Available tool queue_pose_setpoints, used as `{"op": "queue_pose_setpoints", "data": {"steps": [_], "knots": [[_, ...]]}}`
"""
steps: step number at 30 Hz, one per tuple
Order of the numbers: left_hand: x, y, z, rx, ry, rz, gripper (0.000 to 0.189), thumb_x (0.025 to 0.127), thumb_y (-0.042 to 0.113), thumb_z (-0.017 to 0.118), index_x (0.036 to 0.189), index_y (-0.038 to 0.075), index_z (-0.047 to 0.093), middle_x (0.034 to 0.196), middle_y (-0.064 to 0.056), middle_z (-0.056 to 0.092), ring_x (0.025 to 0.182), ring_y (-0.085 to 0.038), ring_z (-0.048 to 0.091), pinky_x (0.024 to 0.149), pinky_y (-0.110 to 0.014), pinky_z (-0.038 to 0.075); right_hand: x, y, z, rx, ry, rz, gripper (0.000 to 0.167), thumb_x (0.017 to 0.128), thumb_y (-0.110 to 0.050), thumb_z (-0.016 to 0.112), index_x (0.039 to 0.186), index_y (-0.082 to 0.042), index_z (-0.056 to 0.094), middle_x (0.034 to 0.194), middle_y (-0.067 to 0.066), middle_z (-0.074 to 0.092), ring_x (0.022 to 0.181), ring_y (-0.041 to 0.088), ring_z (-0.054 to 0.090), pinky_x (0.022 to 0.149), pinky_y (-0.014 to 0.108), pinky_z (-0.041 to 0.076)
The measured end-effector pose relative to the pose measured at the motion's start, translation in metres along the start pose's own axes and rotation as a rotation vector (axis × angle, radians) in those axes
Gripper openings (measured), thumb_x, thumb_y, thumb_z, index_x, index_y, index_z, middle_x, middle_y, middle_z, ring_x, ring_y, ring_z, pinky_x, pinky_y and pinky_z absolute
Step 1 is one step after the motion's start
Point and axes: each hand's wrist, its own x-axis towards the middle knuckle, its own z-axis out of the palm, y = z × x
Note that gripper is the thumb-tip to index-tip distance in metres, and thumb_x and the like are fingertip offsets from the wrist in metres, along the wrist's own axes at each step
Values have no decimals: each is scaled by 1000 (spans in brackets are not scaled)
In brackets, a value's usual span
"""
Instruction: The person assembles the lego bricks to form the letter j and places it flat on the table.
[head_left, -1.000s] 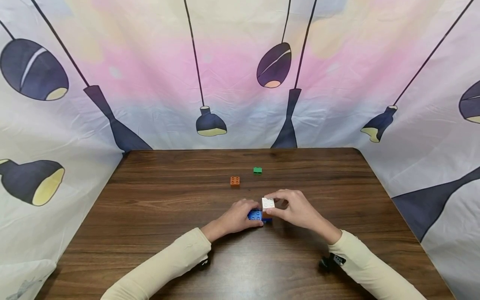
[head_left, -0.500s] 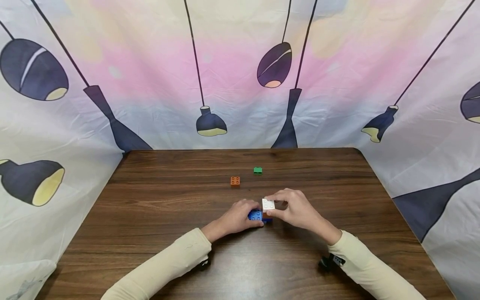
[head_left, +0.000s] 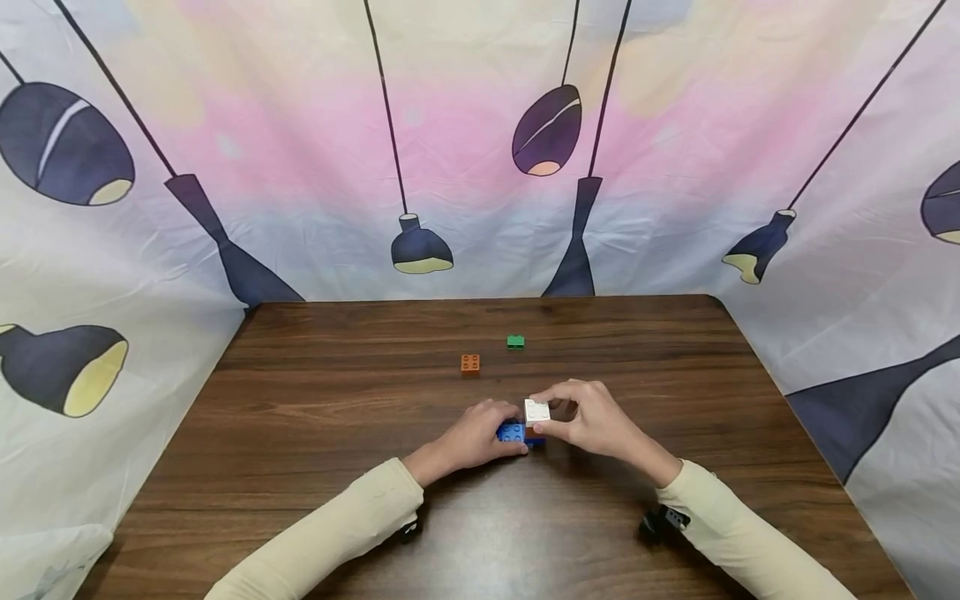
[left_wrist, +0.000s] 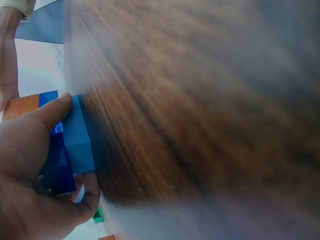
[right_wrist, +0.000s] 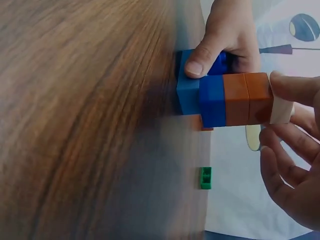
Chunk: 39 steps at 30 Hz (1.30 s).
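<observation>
My left hand (head_left: 472, 435) grips the base of a small stack of toy building bricks, thumb and fingers on opposite sides. At the bottom lies a light blue brick (left_wrist: 77, 137). Above it are a dark blue brick (left_wrist: 59, 167) beneath the left hand and another blue brick (right_wrist: 212, 101) at the right end. Two orange bricks (right_wrist: 248, 99) rise from that end. A white brick (head_left: 537, 412) tops them, pinched between thumb and fingers of my right hand (head_left: 592, 421). In the right wrist view it appears to touch the upper orange brick. Some studs are hidden by fingers.
A loose orange brick (head_left: 470, 364) lies on the wooden table (head_left: 337, 392) beyond the hands. Farther back and slightly right is a green brick (head_left: 515, 342). A printed cloth backdrop (head_left: 480, 150) surrounds the table's back and sides.
Both hands keep nearly the same pose and grip. In the head view the whole scene shifts slightly, and the white brick appears a touch lower.
</observation>
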Motion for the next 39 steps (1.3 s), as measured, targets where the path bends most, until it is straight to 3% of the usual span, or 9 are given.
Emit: {"op": "queue_pose_setpoints", "data": {"steps": [7,15,26,33,39], "knots": [[-1,1,1,4,8,5,32,90,33,80,111,11,70,105,-1,71,87,-11,57,75,-27,46,-1,-5,0,-149,25,-51,33,82,-29,87,111,-15,79,97,-4,74,79,8,59,67,25,49],[-2,2,2,-1,17,8,34,90,33,81,112,10,70,105,-1,71,87,-11,56,75,-27,45,0,-6,-3,-64,-44,20,31,84,-30,86,111,-16,78,98,-6,73,82,9,63,68,24,52],[-2,2,0,13,24,3,35,89,33,81,113,10,70,104,-1,71,87,-11,57,75,-27,46,3,-1,-7,25,-85,5,34,87,-30,84,116,-16,74,99,-5,73,88,12,68,71,29,56],[-2,2,0,6,19,1,35,90,34,80,114,9,70,105,-1,72,87,-11,57,75,-27,46,4,0,-18,48,-59,34,37,93,-34,77,123,-13,74,115,1,74,98,18,69,78,31,57],[-2,1,1,5,17,2,35,90,34,80,114,10,70,106,-1,72,88,-11,58,77,-28,47,11,6,-22,43,-7,64,34,94,-33,76,122,-14,74,114,6,75,99,16,69,78,33,56]]}}
